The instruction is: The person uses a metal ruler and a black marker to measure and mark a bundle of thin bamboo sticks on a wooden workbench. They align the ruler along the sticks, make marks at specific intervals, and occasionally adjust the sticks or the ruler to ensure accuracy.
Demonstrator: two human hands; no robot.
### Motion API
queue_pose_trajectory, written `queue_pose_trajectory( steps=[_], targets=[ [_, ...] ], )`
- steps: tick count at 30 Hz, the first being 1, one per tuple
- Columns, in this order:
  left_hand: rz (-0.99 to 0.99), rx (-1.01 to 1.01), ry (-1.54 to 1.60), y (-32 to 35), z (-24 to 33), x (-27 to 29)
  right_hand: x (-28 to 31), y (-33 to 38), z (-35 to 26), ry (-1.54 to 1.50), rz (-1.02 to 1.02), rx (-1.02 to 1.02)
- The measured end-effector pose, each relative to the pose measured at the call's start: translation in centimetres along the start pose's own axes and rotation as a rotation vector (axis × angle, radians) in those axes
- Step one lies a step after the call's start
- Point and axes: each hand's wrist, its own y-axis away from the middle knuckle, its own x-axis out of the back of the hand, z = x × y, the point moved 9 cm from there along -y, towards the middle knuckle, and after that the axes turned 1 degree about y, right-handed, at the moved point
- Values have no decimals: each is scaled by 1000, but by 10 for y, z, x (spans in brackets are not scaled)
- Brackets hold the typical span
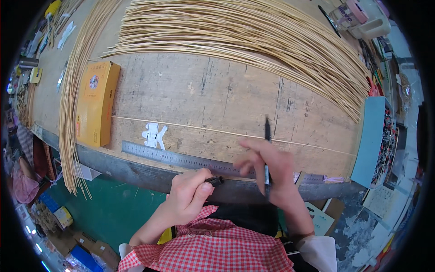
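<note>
My left hand [190,195] is closed around a short black cap [216,181] at the near edge of the workbench. To its right, my right hand [275,170] grips a black marker pen [268,129], its dark tip pointing away from me; those fingers are slightly blurred. Beyond both hands, one thin pale stick [199,130] lies across the bench between the yellow box and the blue box. A steel ruler [181,158] rests along the near edge, partly hidden behind my right hand. Just beyond the ruler lies a small white cut-out piece [153,135].
A large spread of thin sticks [235,31] covers the far side. Another bundle [72,90] hangs over the left front edge beside a yellow box [94,104]. On the right stands a light-blue box [364,140]. A pink-lidded jug [355,18] is at far right.
</note>
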Motion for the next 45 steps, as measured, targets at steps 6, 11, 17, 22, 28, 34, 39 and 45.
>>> queue_pose_trajectory(
  steps=[6, 11, 17, 22, 28, 34, 39, 45],
  targets=[
    [-9, -100, -50, -1, 11, -6, 1, -9, -17, 291, 351, 280],
    [21, -125, -94, -3, 11, -4, -9, -9, -19, 510, 271, 229],
    [40, -170, -185, -8, 16, -3, -11, -11, -18, 526, 324, 245],
    [103, -108, -216, -8, 7, 3, -14, -10, -17, 535, 321, 255],
    [65, -136, -93, -10, 12, -13, -42, 2, -19, 503, 59, 138],
    [24, -121, -99, -15, 8, -21, -26, 0, -14, 372, 88, 100],
    [188, -153, -399, -19, 7, 25, 23, -7, 30, -323, 252, -254],
    [164, -182, -666, -17, -3, 29, 39, -17, 33, -304, 313, -188]
  ],
)
